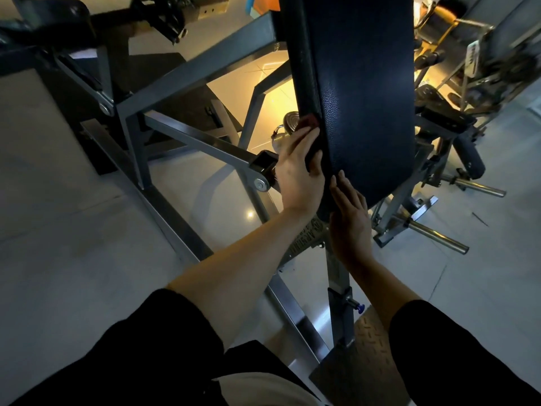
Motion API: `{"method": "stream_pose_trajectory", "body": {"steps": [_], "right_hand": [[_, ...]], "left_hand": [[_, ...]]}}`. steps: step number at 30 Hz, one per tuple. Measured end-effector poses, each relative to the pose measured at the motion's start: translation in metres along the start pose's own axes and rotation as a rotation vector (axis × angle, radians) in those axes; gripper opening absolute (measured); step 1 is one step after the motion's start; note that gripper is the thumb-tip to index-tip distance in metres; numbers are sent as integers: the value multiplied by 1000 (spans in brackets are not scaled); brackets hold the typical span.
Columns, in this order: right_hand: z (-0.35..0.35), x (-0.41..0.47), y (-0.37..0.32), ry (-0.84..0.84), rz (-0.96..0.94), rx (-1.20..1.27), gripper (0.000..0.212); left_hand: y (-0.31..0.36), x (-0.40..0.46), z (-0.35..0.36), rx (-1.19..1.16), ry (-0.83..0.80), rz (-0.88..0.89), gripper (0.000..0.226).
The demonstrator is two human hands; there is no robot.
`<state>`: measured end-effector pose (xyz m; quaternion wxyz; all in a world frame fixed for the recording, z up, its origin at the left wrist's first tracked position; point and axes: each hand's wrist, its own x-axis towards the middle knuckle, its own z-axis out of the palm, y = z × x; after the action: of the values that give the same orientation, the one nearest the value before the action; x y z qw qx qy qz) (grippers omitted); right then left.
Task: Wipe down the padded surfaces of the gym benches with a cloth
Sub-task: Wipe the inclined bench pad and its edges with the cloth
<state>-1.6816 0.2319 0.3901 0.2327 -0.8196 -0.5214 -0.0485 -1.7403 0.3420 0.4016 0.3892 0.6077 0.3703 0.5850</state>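
Left hand (298,171) presses a dark red cloth (309,121) against the left side edge of the long dark navy textured vinyl bench pad (363,92); thumb and fingers curl round the pad edge over the cloth, so it grips cloth plus edge. Only a small piece of cloth shows above the fingertips. Right hand (349,218) lies flat, fingers straight, against the pad's lower left corner, grasping nothing.

Writing: a plate on the grey steel frame (175,92), just below the pad's lower end, carries a round logo and lettering, partly hidden by the left forearm; reads something like "ARSENAL", not sure. White tag (473,61) on the machine at upper right has print too blurred to read.

Pad: pebbled grain, slight sheen, rounded lower end, tilted steeply, thick side edge darker than the face.

Surroundings: pale glossy tiled floor (58,230) with warm yellow light reflecting under the frame. Chrome weight pegs (433,237) stick out low right. Black checker-plate footplate (371,338) sits at the frame's base. Black sleeves at bottom.
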Motion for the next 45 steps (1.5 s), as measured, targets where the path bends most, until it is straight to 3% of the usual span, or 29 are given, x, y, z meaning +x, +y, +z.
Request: {"method": "stream_pose_trajectory", "body": {"steps": [4,8,13,19,25,32,38,45], "right_hand": [[-1,0,-2,-17,6,17,64],[2,-1,-3,-18,51,37,65],[5,-1,-3,-12,77,57,64],[5,-3,0,-1,52,37,68],[1,-5,-1,-84,66,24,74],[1,-18,9,-19,97,64,66],[-5,-16,17,-87,73,55,66],[-9,-17,26,-97,21,134,61]], "left_hand": [[-4,10,2,13,-10,-12,37],[-3,28,-1,0,34,-191,35],[0,16,2,8,16,76,31],[-2,21,-3,9,-67,57,35],[-7,5,-13,5,-192,-360,35],[8,-32,-6,-44,-144,-103,38],[-26,-77,-14,38,-283,-315,32],[-2,-75,-2,4,-98,-179,35]]}}
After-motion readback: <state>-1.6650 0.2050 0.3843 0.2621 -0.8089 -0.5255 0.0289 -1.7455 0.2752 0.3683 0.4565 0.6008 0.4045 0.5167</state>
